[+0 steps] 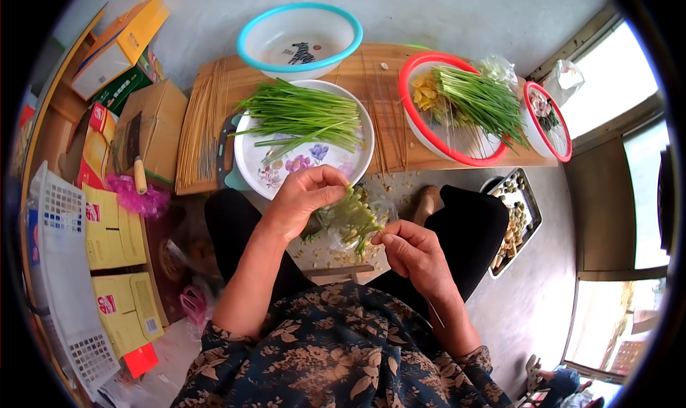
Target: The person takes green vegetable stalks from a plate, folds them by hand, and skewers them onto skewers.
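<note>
My left hand (311, 193) pinches the top edge of a bunch of green leafy vegetable (350, 219) above my lap. Across from it, my right hand (414, 254) is closed on a thin skewer (436, 314), whose end sticks out below the palm towards my wrist. Its fingertips are at the lower right edge of the leaves; whether the skewer's tip is inside them is hidden. Beyond my hands, a white flowered tray (246, 158) carries a heap of long green chives (304, 115).
A wooden table (382, 108) holds bamboo skewers (200, 126), a blue-rimmed basin (300, 40), a red-rimmed basin (429, 142) of filled skewers and a smaller red-rimmed bowl (547, 122). Boxes (153, 126) and a cleaver (136, 154) are left; a metal tray (518, 222) lies right.
</note>
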Available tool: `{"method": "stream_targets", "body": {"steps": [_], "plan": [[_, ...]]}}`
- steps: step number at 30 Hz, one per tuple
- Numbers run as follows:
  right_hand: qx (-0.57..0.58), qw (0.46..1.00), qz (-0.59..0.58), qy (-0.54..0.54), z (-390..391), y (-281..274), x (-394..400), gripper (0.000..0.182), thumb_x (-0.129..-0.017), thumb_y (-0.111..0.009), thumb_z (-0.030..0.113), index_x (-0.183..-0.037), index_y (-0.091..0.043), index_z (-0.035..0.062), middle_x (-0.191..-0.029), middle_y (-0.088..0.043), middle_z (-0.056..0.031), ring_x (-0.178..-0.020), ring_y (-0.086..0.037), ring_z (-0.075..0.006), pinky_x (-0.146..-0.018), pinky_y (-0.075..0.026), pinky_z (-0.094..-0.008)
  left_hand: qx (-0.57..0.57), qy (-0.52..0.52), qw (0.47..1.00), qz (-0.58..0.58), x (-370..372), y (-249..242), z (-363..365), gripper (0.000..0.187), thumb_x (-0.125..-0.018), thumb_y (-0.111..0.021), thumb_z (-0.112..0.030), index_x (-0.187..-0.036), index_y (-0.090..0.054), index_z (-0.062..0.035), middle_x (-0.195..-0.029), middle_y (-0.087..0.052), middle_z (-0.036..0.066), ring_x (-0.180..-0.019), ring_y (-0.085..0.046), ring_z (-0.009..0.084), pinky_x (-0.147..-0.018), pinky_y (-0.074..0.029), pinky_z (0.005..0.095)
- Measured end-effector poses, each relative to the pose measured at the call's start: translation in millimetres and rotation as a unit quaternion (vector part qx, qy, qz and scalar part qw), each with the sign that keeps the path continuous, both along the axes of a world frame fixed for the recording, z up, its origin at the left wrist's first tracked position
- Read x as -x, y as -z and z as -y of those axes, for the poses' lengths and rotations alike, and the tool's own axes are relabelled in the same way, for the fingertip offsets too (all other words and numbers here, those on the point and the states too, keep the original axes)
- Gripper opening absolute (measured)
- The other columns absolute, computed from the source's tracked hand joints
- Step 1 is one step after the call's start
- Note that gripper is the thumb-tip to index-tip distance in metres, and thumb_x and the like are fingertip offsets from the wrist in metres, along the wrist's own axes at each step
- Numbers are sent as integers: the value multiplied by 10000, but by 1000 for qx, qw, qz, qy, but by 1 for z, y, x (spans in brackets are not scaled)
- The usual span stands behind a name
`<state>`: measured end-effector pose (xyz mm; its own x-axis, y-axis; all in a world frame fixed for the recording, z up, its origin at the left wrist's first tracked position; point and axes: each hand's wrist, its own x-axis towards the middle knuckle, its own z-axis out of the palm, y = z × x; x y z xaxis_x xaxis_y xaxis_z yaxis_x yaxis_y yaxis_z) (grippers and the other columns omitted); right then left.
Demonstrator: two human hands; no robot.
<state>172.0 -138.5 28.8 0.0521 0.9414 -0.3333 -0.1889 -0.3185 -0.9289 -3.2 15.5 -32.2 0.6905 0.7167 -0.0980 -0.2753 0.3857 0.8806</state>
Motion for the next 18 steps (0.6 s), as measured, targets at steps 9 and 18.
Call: {"method": "stream_targets", "body": {"steps": [9, 18], "plan": [[10, 999, -44, -4, 4, -2, -6, 179, -965, -509, 127, -946, -622, -11, -547, -421, 43, -468, -337, -38, -449, -245, -192, -70, 200, 977, 4, -12, -16, -8, 252, -761, -758, -73, -985, -655, -21, -960, -648, 32, -877, -589, 105, -808, -453, 239], [8, 998, -63, 5, 6, -4, -3, 192, -971, -505, 145, -936, -606, -14, -531, -396, 39, -453, -312, -46, -435, -243, -196, -94, 263, 960, -33, -19, -25, -5, 179, -736, -765, -29, -890, -677, -6, -854, -623, 14, -829, -579, 105, -754, -444, 249]]}}
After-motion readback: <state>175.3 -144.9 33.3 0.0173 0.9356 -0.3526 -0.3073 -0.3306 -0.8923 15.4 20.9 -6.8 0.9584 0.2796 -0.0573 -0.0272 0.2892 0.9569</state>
